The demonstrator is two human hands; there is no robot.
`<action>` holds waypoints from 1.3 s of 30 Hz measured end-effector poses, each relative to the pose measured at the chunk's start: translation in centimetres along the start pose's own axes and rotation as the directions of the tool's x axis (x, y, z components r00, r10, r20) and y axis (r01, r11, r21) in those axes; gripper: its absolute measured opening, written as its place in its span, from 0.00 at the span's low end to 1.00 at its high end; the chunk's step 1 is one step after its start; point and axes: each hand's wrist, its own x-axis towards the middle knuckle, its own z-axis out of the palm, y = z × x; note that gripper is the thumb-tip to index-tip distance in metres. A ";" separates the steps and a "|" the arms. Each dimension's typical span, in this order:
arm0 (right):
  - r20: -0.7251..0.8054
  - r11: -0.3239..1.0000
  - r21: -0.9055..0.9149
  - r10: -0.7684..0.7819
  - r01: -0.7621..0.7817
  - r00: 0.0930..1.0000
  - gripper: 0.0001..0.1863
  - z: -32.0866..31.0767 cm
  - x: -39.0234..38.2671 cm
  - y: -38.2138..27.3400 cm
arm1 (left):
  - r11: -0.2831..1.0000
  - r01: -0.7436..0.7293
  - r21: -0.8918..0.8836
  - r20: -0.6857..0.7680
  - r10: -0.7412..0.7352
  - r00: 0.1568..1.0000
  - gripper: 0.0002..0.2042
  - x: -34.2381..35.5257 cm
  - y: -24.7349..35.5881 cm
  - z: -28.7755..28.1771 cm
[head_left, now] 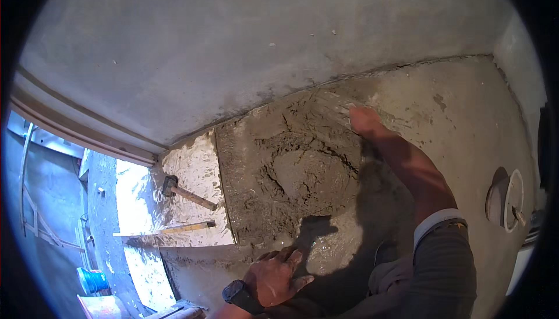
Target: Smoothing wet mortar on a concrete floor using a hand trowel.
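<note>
Mortar (314,170), grey and wet, lying in a rough, cracked heap on the floor (460,127) at mid-view, spread right up to the foot of a plastered wall (233,39). Reaching over its far right edge, close to that wall, the right hand (364,121), knuckles up, grip drawn together low over the surface; just past the fingers a pale blurred streak, too smeared to name, so cannot tell whether clamped on a tool. Behind it, a bare forearm and a grey sleeve (445,266) with a light cuff (437,221). Near the lower edge, the left hand (275,278), at the near side of the mortar, grip apart, thumb standing off from loosely bent fingers; at its wrist a dark wristwatch (239,295), any marking on it too dark to read. Left of the mortar, bordering it, a pale sheet (201,164) flat on the floor; lying on it a mallet (195,198) with dark head and wooden handle, and nearer, a long straight bar (169,230), any lettering along it too small to make out. Farther left, in bright light, a blue bucket (93,281), its surface likewise too small to read. At far right, on the floor, a pale round-rimmed pail (505,202).
</note>
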 end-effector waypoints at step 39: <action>0.489 0.795 0.565 -0.538 0.220 0.687 0.19 2.8 10.4 -16.2 | 0.968 0.233 -0.092 0.084 -0.226 0.971 0.29 -0.3 -3.1 -1.2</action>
